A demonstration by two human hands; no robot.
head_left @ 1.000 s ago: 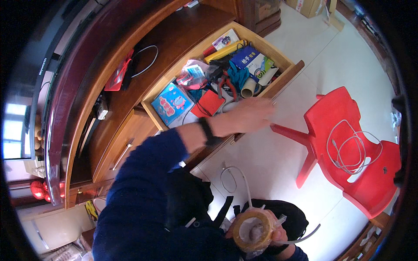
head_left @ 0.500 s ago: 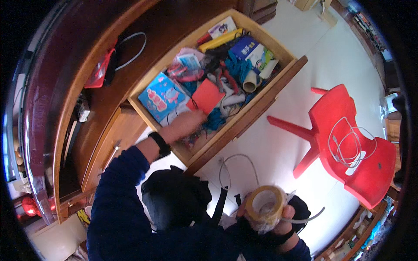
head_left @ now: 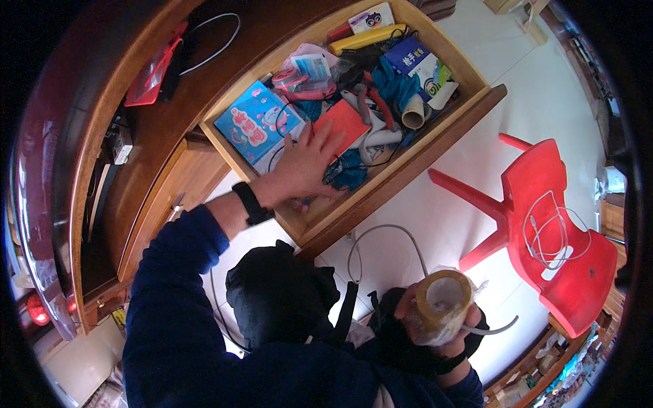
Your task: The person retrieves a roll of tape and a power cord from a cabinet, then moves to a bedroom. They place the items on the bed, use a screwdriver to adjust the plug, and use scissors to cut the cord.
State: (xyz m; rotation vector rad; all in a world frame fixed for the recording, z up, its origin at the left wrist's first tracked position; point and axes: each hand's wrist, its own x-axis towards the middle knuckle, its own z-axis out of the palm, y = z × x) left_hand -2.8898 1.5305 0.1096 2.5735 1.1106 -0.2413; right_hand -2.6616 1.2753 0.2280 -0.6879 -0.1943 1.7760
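Note:
My left hand (head_left: 303, 170) reaches over the pulled-out wooden drawer (head_left: 381, 204), fingers spread and palm down, with nothing seen in its grip. Its fingertips lie at a red card or envelope (head_left: 345, 126). A blue box with a cartoon picture (head_left: 257, 122) is just left of them, and a crumpled teal cloth (head_left: 348, 171) lies near the little-finger side. Low in front of my body, my right hand (head_left: 454, 347) is closed around a thick tan roll of tape (head_left: 435, 328) in clear wrap, its hollow core facing up.
The drawer also holds a cardboard tube (head_left: 413, 113), a yellow tool (head_left: 367, 39), a pink tape dispenser (head_left: 292, 78) and a blue-white box (head_left: 409, 57). At right stands a red plastic chair (head_left: 537, 170) with a white cable (head_left: 554, 234). A brown cabinet (head_left: 170, 129) runs along the left.
My left hand has moved up and right, deeper over the drawer, its fingers spreading towards the red card. My right hand still holds the tape roll, now tilted differently. The view has shifted slightly.

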